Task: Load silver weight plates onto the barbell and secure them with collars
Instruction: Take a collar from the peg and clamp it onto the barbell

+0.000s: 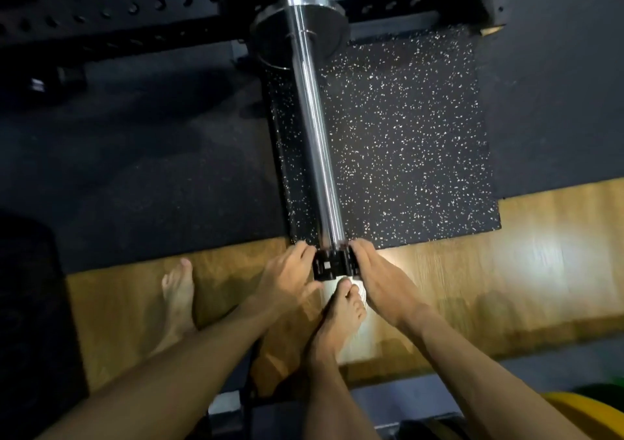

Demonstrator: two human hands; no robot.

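The chrome barbell sleeve (314,129) runs from the top of the view down toward me. A silver weight plate (270,37) sits at the far end of the sleeve, against the bar's shoulder. At the near tip of the sleeve is a black collar (332,264). My left hand (287,277) grips the collar's left side and my right hand (381,277) grips its right side. The sleeve between plate and collar is bare.
A black speckled rubber mat (405,135) lies under the sleeve. A black perforated rack frame (135,10) crosses the top. My bare feet (341,321) stand on the wooden floor (506,270). A yellow plate edge (580,412) shows at the bottom right.
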